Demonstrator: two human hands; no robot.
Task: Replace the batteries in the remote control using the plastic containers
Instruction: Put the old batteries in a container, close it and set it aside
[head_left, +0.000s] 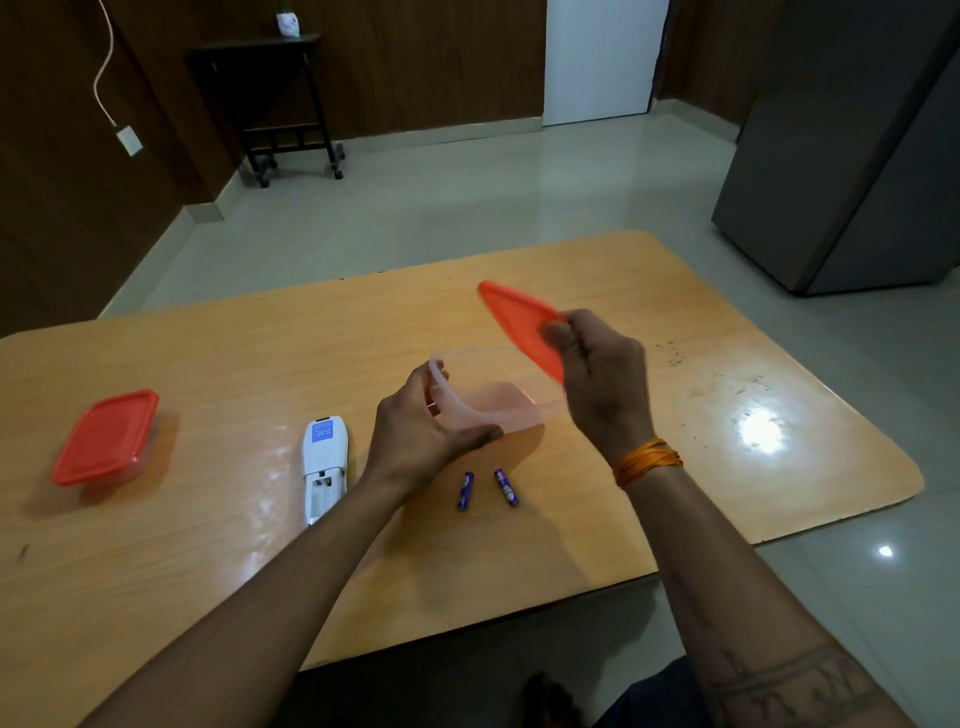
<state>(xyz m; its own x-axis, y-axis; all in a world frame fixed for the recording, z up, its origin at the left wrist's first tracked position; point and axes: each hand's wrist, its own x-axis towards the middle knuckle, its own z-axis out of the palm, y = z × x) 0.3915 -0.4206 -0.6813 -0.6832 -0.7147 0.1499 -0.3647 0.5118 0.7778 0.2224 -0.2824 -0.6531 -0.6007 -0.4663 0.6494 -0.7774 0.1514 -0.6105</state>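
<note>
clear container (488, 400) in left fingers (483, 434), lid (519, 317) pinched

The wooden tabletop (675, 322) carries a closed red-lidded container (106, 438) at nine o'clock, a white remote (324, 467) face down near centre, and two blue batteries (465, 491) (506, 487) just beside it at three o'clock.

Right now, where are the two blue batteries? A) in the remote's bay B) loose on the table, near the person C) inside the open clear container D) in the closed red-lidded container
B: the two blue batteries lie loose on the table, nearer the person than the open clear container that the left hand holds.
</note>
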